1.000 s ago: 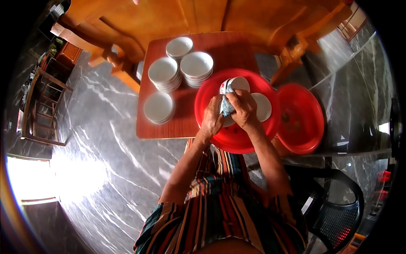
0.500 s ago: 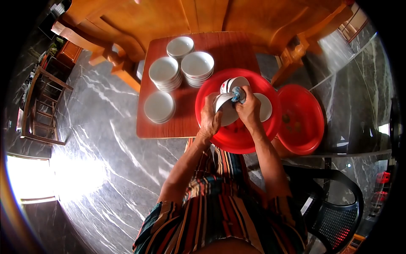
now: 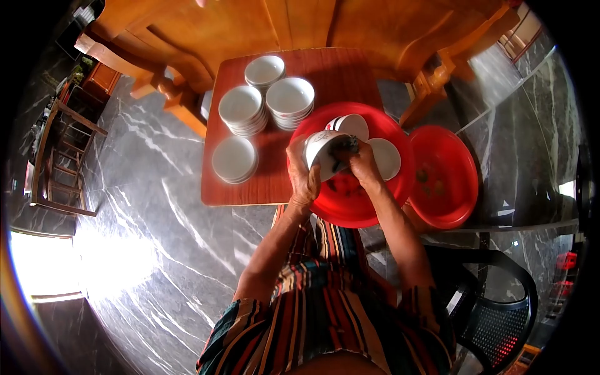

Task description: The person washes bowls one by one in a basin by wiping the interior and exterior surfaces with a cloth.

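Over a round red basin (image 3: 350, 215), my left hand (image 3: 303, 175) is closed around the side of a white bowl (image 3: 317, 147), which is tilted with its opening toward my right. My right hand (image 3: 364, 164) is closed on a dark bluish cloth (image 3: 345, 149) pressed against the bowl's rim and inside. Two more white bowls lie in the basin: one on its side with a dark stripe and red mark (image 3: 351, 127), another (image 3: 385, 159) at the right. The fingertips of my right hand are partly hidden by the cloth.
On the reddish-brown table (image 3: 281, 190) stand several stacks of white bowls (image 3: 241, 105) to the left of the basin. A second red basin (image 3: 459, 181) with small lumps in it sits at the right. A black chair (image 3: 500, 319) is at my lower right; a wooden bench (image 3: 312, 25) lies beyond.
The bowl in my left hand has turned, showing more of its outside and its opening. The cloth in my right hand has shifted slightly left and down, into the bowl's mouth.
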`<state>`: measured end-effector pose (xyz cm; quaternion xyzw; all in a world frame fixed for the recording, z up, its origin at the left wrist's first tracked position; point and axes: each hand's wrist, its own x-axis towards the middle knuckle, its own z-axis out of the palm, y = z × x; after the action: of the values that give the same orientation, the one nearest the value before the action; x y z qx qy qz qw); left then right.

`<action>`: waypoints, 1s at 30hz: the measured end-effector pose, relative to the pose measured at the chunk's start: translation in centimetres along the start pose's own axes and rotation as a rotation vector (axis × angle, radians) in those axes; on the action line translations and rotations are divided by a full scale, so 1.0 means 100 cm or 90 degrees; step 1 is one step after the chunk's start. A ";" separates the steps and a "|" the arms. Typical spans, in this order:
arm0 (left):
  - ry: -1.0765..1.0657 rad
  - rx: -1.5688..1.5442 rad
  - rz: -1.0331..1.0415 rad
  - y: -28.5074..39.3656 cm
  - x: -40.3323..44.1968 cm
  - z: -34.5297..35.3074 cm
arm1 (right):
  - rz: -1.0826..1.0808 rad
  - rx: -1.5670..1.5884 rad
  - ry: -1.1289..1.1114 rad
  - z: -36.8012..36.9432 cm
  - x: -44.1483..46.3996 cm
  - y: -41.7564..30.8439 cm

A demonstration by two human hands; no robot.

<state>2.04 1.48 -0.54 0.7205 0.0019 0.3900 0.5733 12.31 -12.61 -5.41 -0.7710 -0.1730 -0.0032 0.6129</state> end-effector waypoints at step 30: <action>-0.207 0.073 0.004 0.008 0.005 0.004 | -0.547 -0.375 0.064 -0.014 -0.012 -0.096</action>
<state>2.28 1.07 0.34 0.8056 -0.0708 0.2696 0.5228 8.83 -12.43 3.75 -0.7691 -0.4359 -0.3396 0.3212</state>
